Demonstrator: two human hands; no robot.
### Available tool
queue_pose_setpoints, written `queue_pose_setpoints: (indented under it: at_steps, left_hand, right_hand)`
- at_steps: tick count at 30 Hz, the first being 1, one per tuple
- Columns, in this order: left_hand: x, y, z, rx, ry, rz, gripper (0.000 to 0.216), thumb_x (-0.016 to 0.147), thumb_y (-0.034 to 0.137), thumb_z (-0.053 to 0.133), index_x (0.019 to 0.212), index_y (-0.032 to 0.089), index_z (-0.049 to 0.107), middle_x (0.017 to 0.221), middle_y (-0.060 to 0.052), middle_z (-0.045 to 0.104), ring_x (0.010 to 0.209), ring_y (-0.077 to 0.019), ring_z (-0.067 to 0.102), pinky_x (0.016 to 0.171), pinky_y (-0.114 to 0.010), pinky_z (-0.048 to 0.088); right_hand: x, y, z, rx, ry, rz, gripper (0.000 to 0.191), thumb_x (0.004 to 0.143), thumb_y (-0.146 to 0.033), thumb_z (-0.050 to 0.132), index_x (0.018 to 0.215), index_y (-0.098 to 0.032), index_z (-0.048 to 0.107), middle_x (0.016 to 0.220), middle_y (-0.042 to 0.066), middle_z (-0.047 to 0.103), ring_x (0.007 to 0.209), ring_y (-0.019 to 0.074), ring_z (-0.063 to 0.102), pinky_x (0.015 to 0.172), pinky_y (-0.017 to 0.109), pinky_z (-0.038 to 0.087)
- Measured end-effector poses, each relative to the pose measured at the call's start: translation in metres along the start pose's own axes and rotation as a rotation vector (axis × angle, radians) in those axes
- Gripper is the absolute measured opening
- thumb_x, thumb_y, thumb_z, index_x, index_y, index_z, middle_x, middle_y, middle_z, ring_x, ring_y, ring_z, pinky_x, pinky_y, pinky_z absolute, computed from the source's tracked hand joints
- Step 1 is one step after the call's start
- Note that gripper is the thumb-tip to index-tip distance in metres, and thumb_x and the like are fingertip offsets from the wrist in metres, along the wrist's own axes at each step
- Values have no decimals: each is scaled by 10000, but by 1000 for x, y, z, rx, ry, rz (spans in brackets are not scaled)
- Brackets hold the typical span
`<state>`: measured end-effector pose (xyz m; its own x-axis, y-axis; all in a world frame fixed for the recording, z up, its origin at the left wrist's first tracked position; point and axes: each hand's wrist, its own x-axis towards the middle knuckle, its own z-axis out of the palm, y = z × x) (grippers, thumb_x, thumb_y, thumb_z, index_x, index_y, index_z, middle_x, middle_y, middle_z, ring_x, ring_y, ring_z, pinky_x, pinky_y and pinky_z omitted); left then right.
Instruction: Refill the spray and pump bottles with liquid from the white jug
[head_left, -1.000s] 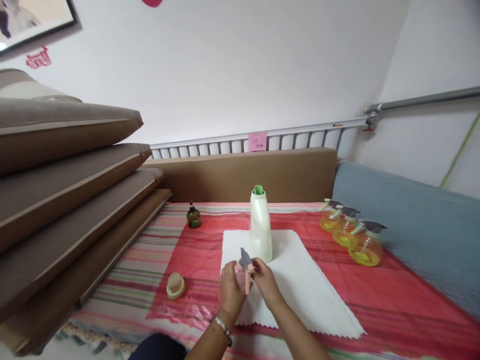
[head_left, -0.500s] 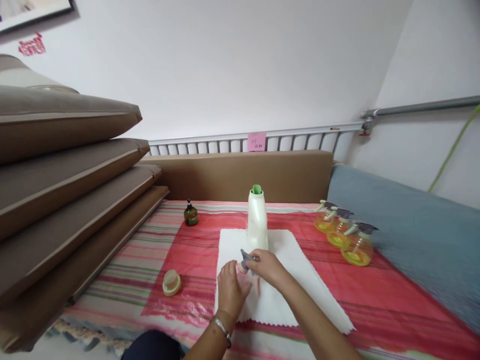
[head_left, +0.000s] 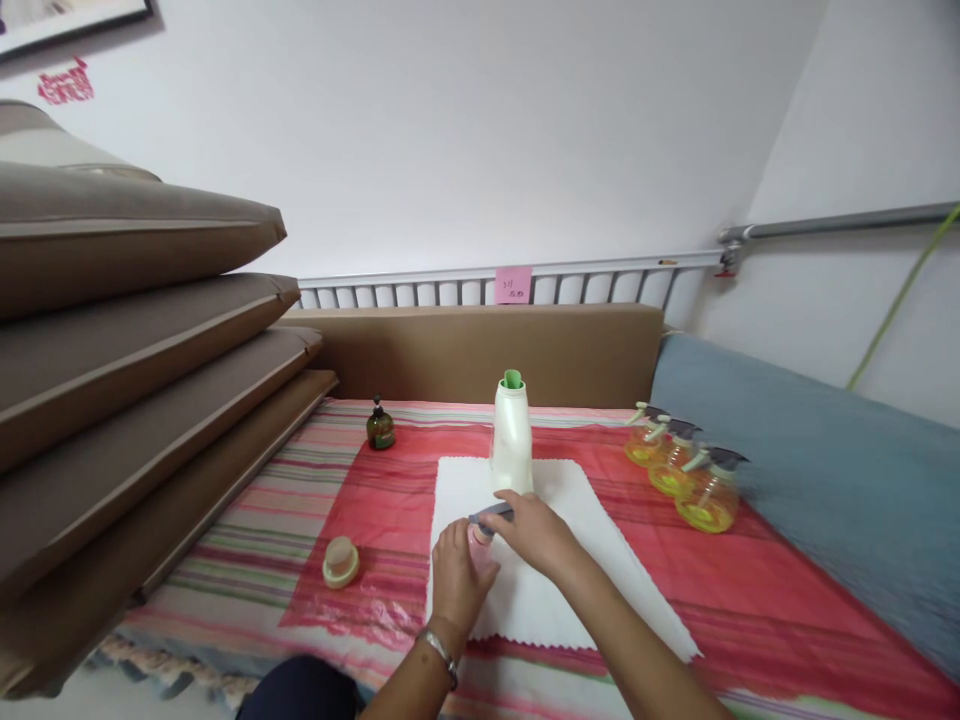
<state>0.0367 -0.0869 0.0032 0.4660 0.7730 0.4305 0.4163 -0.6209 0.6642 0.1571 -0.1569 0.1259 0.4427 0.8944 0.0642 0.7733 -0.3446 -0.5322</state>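
My left hand is wrapped round a small pink spray bottle that rests on a white cloth. My right hand grips the bottle's grey spray head from above. Just behind my hands stands a tall white bottle with an open green spout, on the cloth's far edge. A silver bracelet is on my left wrist.
A pale green cap lies on the red plastic sheet to the left. A small dark green bottle stands at the back left. Three yellow spray bottles sit at the right beside a blue blanket. Brown cushions are stacked at the left.
The grey spray head has turned from upright to lying sideways under my right hand, which moved over the top of the pink bottle. My left hand kept its hold.
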Motion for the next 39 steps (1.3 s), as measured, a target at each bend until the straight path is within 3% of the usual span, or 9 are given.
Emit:
queue_pose_setpoints:
  at_steps: [3,6,8,14,22,27,31,35,39]
  left_hand:
    - [0,-3,0,-3,0,-6,455,668,215,617,1099,186,475,1048,-79,579,1003,-260,539,867,-401,430]
    - [-1,-5,0,0,-8,10,510,660,225,626,1141,188,463,1090,-84,572,1044,-271,527,902,-426,417]
    - [-1,-6,1,2,-18,21,524,659,220,621,1156,185,461,1112,-90,567,1059,-275,523,917,-437,413]
    - [-3,-7,1,-35,-21,69,564,645,210,631,1183,165,465,1144,-108,565,1077,-279,520,941,-451,413]
    - [3,-15,-5,-143,-31,50,536,639,189,629,1152,170,475,1117,-89,571,1058,-252,544,941,-431,433]
    - [5,-23,-5,-164,-12,34,556,647,228,656,1163,147,467,1134,-111,571,1087,-258,542,972,-436,423]
    - [3,-27,-3,-172,-1,31,558,651,233,660,1168,149,466,1136,-116,577,1093,-265,543,976,-453,424]
    - [4,-29,-1,-176,-4,41,569,644,226,671,1169,150,466,1149,-120,575,1102,-273,542,988,-471,415]
    - [4,-29,0,-169,-22,79,556,659,210,660,1176,144,467,1175,-130,568,1117,-269,535,1001,-472,407]
  right_hand:
    - [1,3,0,-17,-32,-107,366,694,-346,697,1043,-257,630,1056,49,621,865,191,621,719,259,418]
    - [4,3,-9,-62,-35,-156,107,733,-257,645,838,-242,662,903,25,663,815,190,611,654,264,369]
    - [5,3,-16,-83,-48,-171,53,744,-258,632,776,-234,666,806,21,681,774,196,604,621,273,342]
    - [7,5,-28,-72,-86,-261,70,721,-197,636,712,-242,689,779,12,703,760,198,593,622,275,324]
    - [22,7,-54,137,-104,-443,207,690,-105,585,728,-265,711,796,-24,701,866,199,569,780,275,352]
    - [20,21,-70,370,37,-280,124,728,-239,577,773,-236,693,786,-10,702,773,210,598,706,295,390]
    - [5,59,-65,644,177,-45,238,668,-384,615,812,-199,658,687,28,688,716,233,609,673,329,438]
    - [-14,94,-39,963,345,213,390,611,-557,598,801,-216,590,766,61,681,711,221,618,606,325,478]
    - [-19,94,3,1197,305,312,413,535,-530,692,776,-204,613,790,79,682,694,221,632,602,339,509]
